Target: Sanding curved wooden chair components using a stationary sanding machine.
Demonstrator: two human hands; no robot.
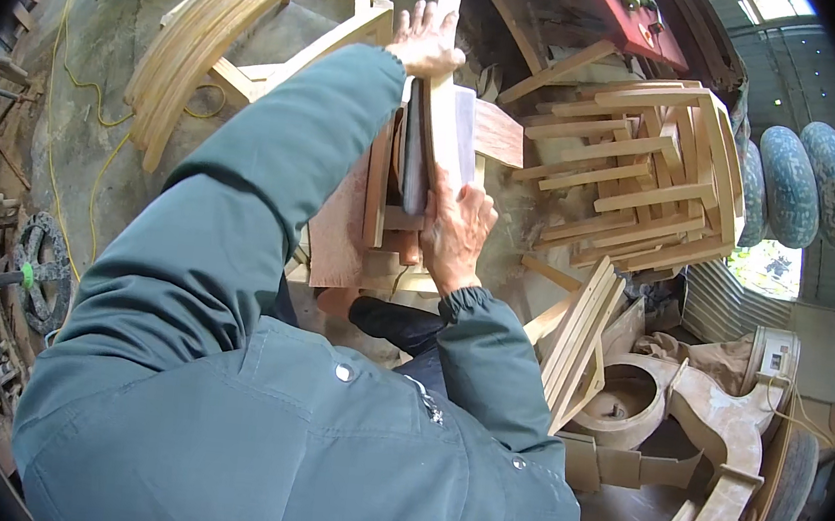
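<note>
"Holding that curved wooden piece [440, 122], are both hands on it?"

"Both, and well apart along its length. The left hand [425, 42] lies across the far part with its fingers spread; the right hand [457, 234] is clamped on the near end, thumb on the left, fingers bent on the other side."

"Can you see under the left palm?"

"No, it's hidden, so I can't tell how it bears on the wood."

"Where does the piece sit?"

"Straight in front of the person, running away from the body, with a narrow grey strip [414, 160] to its left and a pale grey panel [464, 129] to its right. A reddish board [502, 134] juts out past that panel."

"And farther out?"

"On the left, an arched wooden frame [222, 16] on the concrete floor [93, 28], near a loose yellow cord [94, 199]. On the right, slatted wooden frames [657, 196] are piled up, with mottled blue rounded shapes [831, 190] beyond them and a pale machine body [721, 446] at the lower right"
</note>
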